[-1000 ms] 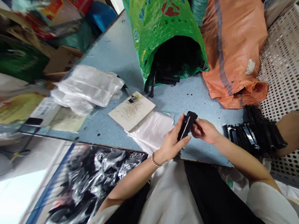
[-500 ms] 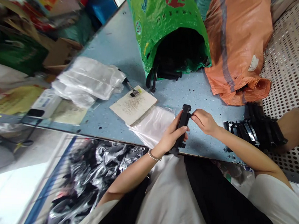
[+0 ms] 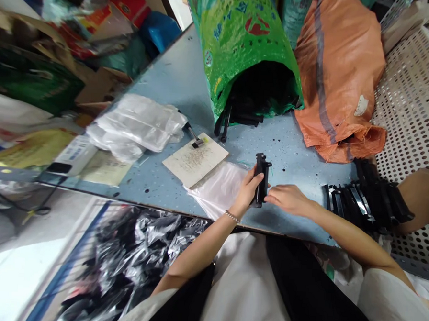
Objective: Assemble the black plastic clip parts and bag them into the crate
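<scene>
My left hand (image 3: 247, 191) grips a black plastic clamp-like part (image 3: 261, 179) upright, its fingers wrapped around the lower half. My right hand (image 3: 287, 199) lies flat just right of it, fingertips at the part's side, holding nothing. Beneath my left wrist lies a stack of clear plastic bags (image 3: 213, 189) on the blue speckled table (image 3: 175, 82). Left of the bags is a white board (image 3: 194, 162) with a small scraper-like tool (image 3: 197, 141) at its corner.
A green woven sack (image 3: 242, 37) spills black parts onto the table, beside an orange sack (image 3: 333, 80). More black parts (image 3: 359, 199) lie in a row at right, by a perforated crate (image 3: 411, 113). Crumpled bags (image 3: 94, 125) and black plastic (image 3: 130, 256) lie left and below.
My right hand has let go of the black part's top and moved down beside it. The part looks shorter than before, and my left hand still holds it.
</scene>
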The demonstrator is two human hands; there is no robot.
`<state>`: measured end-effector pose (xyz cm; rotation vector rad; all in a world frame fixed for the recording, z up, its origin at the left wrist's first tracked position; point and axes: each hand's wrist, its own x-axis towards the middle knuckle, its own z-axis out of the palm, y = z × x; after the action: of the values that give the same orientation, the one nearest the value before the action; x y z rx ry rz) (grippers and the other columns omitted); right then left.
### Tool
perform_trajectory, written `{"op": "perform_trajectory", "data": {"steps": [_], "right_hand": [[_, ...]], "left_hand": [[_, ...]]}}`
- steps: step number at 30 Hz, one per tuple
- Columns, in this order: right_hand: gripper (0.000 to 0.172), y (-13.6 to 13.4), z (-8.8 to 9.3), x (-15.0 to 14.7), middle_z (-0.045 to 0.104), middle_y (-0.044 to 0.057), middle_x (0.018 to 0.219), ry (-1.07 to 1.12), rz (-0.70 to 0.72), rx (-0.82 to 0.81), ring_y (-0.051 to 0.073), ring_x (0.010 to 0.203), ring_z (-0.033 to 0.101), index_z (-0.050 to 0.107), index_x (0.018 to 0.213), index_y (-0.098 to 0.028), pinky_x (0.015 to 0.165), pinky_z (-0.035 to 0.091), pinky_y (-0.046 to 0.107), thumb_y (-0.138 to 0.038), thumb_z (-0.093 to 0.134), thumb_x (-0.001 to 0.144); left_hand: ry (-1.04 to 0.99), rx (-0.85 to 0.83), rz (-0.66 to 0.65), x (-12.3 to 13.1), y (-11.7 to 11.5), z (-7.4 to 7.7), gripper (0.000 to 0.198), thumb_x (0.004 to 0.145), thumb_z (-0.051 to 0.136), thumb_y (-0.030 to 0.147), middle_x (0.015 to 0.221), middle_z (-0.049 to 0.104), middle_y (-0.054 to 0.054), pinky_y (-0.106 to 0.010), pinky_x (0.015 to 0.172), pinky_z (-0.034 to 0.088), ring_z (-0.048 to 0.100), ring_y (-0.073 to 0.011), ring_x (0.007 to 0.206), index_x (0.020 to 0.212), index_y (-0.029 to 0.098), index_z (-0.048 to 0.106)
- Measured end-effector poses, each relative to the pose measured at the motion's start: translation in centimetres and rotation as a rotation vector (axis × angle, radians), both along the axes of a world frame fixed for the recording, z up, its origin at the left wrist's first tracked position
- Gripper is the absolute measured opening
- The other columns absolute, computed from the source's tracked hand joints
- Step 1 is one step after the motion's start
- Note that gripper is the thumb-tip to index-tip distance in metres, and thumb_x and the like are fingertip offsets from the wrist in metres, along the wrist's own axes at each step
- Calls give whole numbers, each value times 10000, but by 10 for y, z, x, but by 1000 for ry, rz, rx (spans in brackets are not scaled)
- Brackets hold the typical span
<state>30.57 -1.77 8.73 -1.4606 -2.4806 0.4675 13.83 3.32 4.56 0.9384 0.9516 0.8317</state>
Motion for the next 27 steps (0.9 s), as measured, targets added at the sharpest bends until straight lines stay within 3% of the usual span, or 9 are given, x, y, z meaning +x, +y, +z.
{"op": "perform_trajectory", "data": {"steps": [2,5,9,12,15,17,20,24,27], "right_hand": [[348,44,3,8,705,5,840,79,-138,-71,158,760,636,669,899,-226,664,416,281,-429,442,1069],[295,132,2,7,715,82,1109,122,-367,24,228,1042,647,687,1141,-209,893,481,337,-328,429,1060],[451,236,-7,-9,546,179,1478,94,-475,7,310,1388,432,566,1424,-136,1134,380,455,-166,381,1014],[442,265,-14,-13,582,244,1418,144,-511,-74,361,1423,353,569,1398,-68,1163,314,536,-190,461,988],[326,246,-26,-8,716,211,1107,209,-489,-158,343,1219,535,711,1122,-118,1067,411,512,-329,492,1004],[427,210,-35,-2,725,140,894,283,-459,-245,277,964,634,723,954,-159,897,510,433,-438,410,1033],[565,140,-41,6,701,78,735,418,-385,-375,203,675,619,693,860,-180,614,517,332,-551,308,1042],[526,72,-23,23,729,85,835,536,-372,-391,220,737,659,682,876,-211,644,548,367,-570,334,1040],[424,61,1,37,694,106,1023,464,-430,-22,254,939,642,647,1061,-216,818,541,435,-550,386,1038]], "left_hand": [[122,107,-14,15,-2,-22,519,889,574,396,1201,712,-111,-391,964,531,675,-266,1114,1360,180,589],[277,218,-116,44,-20,-46,547,891,534,293,1275,684,-173,-508,1108,438,624,-355,1222,1414,138,566],[304,340,-101,66,-41,-57,511,792,652,227,1406,601,-194,-542,1219,299,481,-443,1367,1299,177,685],[224,305,-50,54,-24,-57,472,745,745,277,1363,626,-177,-573,1206,315,496,-435,1349,1214,233,724],[127,196,57,30,19,-53,518,796,746,446,1352,632,-170,-578,1196,334,537,-384,1329,1257,221,670],[3,86,159,18,49,-45,574,859,658,582,1384,617,-157,-538,1171,380,557,-339,1324,1301,219,608],[-258,-77,231,13,74,-25,620,851,613,698,1299,668,-142,-444,1042,503,637,-285,1205,1226,203,602],[-414,-138,134,18,61,10,519,761,792,554,1016,717,-64,-292,750,544,673,-158,809,1076,171,639],[-394,-139,58,19,35,30,447,716,851,441,858,666,5,-224,619,477,583,-83,638,987,169,622]]}}
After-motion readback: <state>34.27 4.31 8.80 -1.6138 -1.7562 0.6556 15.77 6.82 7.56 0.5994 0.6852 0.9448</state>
